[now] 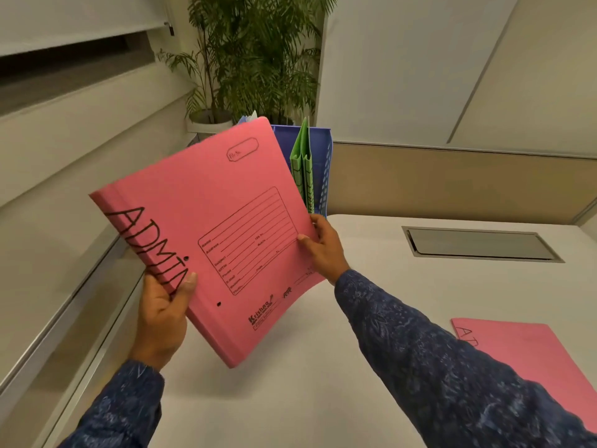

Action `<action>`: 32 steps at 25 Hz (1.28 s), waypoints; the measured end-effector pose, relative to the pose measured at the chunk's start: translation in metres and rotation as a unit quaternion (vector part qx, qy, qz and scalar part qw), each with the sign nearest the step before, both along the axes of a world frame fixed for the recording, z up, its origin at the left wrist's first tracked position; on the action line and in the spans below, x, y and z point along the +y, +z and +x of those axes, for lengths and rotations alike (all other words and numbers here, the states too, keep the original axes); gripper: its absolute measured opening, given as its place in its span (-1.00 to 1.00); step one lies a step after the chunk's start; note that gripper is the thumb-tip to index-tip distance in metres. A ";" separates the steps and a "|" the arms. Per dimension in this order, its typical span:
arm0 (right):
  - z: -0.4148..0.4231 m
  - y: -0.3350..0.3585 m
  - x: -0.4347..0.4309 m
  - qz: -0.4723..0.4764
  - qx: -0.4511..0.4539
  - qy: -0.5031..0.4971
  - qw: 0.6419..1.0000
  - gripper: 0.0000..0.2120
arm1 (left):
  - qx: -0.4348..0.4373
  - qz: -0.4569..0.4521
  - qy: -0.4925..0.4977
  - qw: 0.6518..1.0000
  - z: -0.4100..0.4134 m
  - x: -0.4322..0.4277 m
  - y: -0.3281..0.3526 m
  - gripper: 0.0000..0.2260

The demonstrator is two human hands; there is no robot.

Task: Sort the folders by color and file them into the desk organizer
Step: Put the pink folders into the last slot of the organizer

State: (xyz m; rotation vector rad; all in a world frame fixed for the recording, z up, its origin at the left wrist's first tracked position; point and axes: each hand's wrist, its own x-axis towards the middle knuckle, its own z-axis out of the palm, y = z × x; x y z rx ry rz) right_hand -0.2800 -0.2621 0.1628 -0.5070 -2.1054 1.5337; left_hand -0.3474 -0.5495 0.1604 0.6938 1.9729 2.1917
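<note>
pink folder (pixel 206 221) marked ADMIN, held tilted above desk (pixel 290 399) | left hand (pixel 161 315) clamps spine edge, right hand (pixel 323 245) pinches open edge | likely light, thin card, bends easily, grip both edges | second pink folder (pixel 529 360) flat on desk | blue organizer (pixel 323 147) behind, green folders (pixel 302 169) inside
</note>
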 end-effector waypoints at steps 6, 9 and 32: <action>-0.047 0.018 -0.020 0.039 -0.045 0.034 0.998 -0.34 | 0.098 0.097 0.076 0.988 -0.006 0.022 0.053 -0.62; -0.053 0.015 -0.030 0.026 -0.036 0.043 0.998 -0.29 | 0.118 0.111 0.107 0.981 -0.017 0.039 0.072 -0.64; -0.079 -0.029 -0.014 0.179 -0.164 0.044 0.969 -0.16 | 0.167 0.069 0.189 0.965 -0.087 0.212 0.075 -0.76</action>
